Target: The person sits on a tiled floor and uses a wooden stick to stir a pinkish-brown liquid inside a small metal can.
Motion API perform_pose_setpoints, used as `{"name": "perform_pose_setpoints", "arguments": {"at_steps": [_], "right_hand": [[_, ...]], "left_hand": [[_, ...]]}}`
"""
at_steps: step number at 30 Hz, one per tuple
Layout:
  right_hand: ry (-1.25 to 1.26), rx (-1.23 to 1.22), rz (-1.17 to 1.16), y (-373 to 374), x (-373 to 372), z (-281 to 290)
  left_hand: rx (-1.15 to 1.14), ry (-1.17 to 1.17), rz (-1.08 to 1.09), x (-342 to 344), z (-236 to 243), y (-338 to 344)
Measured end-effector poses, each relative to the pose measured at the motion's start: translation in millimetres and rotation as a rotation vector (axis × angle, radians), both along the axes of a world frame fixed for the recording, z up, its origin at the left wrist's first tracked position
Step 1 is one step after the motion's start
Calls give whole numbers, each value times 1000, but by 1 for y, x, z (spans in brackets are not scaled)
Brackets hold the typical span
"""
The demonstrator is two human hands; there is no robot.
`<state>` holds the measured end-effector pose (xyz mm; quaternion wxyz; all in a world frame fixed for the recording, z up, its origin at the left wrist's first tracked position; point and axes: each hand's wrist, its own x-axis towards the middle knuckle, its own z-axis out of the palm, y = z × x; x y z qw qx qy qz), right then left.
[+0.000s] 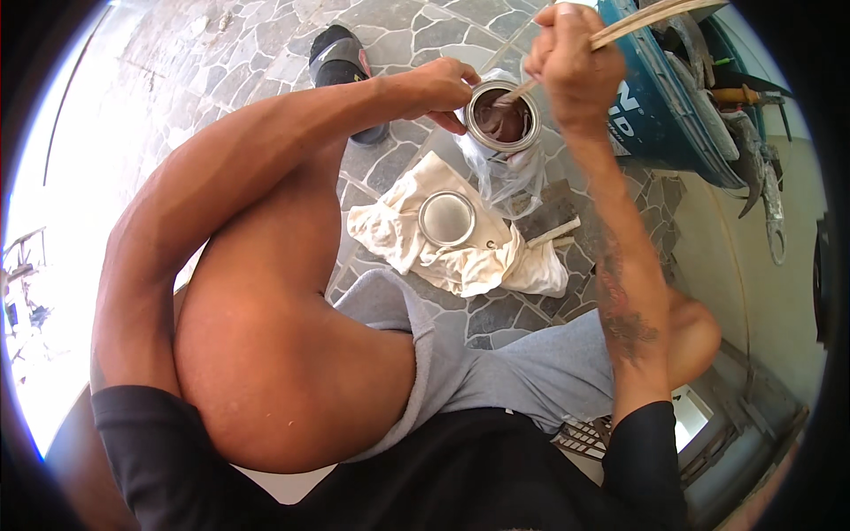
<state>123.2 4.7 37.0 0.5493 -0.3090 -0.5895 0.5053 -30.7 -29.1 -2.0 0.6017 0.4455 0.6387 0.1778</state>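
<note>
- One crumpled cream cloth (398, 212) lies nearest, one round metal lid (447, 219) on it.
- Beyond, one round metal can (505, 149) of glossy brown liquid (498, 126), crinkled clear plastic (516, 184) around it.
- My left hand (438, 91) holds its left rim; my right hand (575, 73) clenches one wooden stick (646, 20) dipped inside.
- Farther right, one blue bucket (664, 142) of several tools (735, 96).
</note>
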Motion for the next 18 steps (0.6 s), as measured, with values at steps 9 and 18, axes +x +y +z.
{"name": "perform_pose_setpoints", "arguments": {"at_steps": [9, 18], "right_hand": [[90, -198, 50, -14, 25, -62], [-38, 78, 145, -2, 7, 3]], "left_hand": [[40, -4, 7, 1, -9, 1], [18, -5, -38, 1, -1, 2]]}}
